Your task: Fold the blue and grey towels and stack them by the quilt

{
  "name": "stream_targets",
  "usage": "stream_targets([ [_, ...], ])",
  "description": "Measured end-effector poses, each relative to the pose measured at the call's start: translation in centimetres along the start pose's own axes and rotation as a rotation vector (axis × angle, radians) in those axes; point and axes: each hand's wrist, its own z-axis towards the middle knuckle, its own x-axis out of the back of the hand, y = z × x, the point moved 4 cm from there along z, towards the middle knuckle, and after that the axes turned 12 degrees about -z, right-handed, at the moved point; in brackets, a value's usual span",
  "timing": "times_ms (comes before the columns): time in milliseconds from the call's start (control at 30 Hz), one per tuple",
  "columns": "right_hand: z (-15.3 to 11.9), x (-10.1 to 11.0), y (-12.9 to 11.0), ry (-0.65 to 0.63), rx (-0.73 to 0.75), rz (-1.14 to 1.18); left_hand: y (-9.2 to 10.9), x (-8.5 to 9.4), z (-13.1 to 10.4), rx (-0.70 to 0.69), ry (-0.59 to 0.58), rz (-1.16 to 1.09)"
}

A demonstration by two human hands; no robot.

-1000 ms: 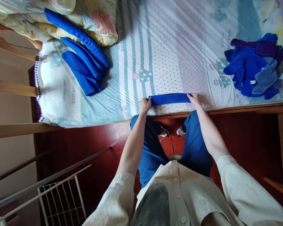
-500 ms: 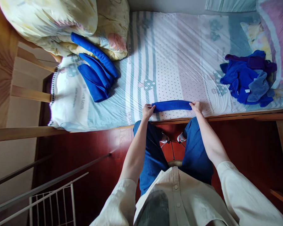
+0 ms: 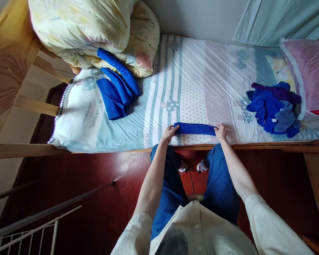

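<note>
Between my two hands lies a blue towel [image 3: 195,129], folded into a long narrow strip near the front edge of the bed. My left hand [image 3: 170,134] pinches its left end, thumb on top. Its right end is gripped by the fingers of my right hand [image 3: 220,131]. To the left, several folded blue towels [image 3: 118,92] rest side by side, the farthest one leaning against a yellow quilt. On the right sits a crumpled heap of blue, purple and grey-blue cloths [image 3: 273,108], with a small white label showing.
The bed [image 3: 191,81] has a striped and dotted sheet. A bunched yellow quilt [image 3: 82,24] fills its far left, and a pink pillow [image 3: 308,71] the right end. A wooden bed rail [image 3: 29,150] and a metal rack [image 3: 42,212] stand at left.
The view has tilted, so the bed appears lower in the picture. Both hands still hold the folded towel's ends, and its strip looks slightly turned.
</note>
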Motion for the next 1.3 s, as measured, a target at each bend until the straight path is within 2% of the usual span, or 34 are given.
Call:
stream_targets([
  [100,-0.5,0.7,-2.1,0.027,0.212,0.024,0.6,-1.0,-0.9,-0.041,-0.077,-0.129],
  [200,-0.6,1.1,-5.8,-0.078,0.393,0.076,1.3,-1.5,-1.3,-0.132,-0.075,-0.169],
  [400,-1.2,1.1,-17.3,-0.427,0.728,-0.014,3.2,-1.5,-1.8,-0.324,-0.106,-0.254],
  [467,-1.9,1.0,-20.8,-0.545,0.795,-0.080,4.0,-1.3,-1.9,-0.377,-0.114,-0.305],
  [533,-2.5,0.9,-23.5,-0.601,0.808,-0.128,4.8,-0.6,-1.9,-0.439,-0.110,-0.371],
  [600,-2.7,1.2,-25.9,-0.549,0.801,-0.130,5.6,0.6,-1.7,-0.511,-0.110,-0.455],
  [700,-2.7,1.8,-29.4,-0.397,0.793,-0.022,6.6,2.8,-1.1,-0.587,-0.137,-0.529],
  [800,-2.7,1.6,-33.0,-0.321,0.770,0.165,7.1,4.6,-0.4,-0.585,-0.150,-0.433],
  [867,-3.2,1.1,-35.6,-0.302,0.757,0.287,7.2,5.7,0.0,-0.561,-0.091,-0.304],
  [967,-4.6,0.0,-39.5,-0.293,0.750,0.449,7.7,7.8,0.9,-0.535,0.125,-0.185],
  [1067,-6.1,-1.2,-43.1,-0.315,0.738,0.589,8.5,10.4,1.8,-0.535,0.324,-0.187],
  [1167,-6.6,-2.6,-46.1,-0.344,0.718,0.722,8.9,13.0,2.6,-0.511,0.432,-0.186],
  [1300,-5.8,-4.6,-49.3,-0.375,0.709,0.797,8.4,15.8,3.7,-0.443,0.517,-0.153],
])
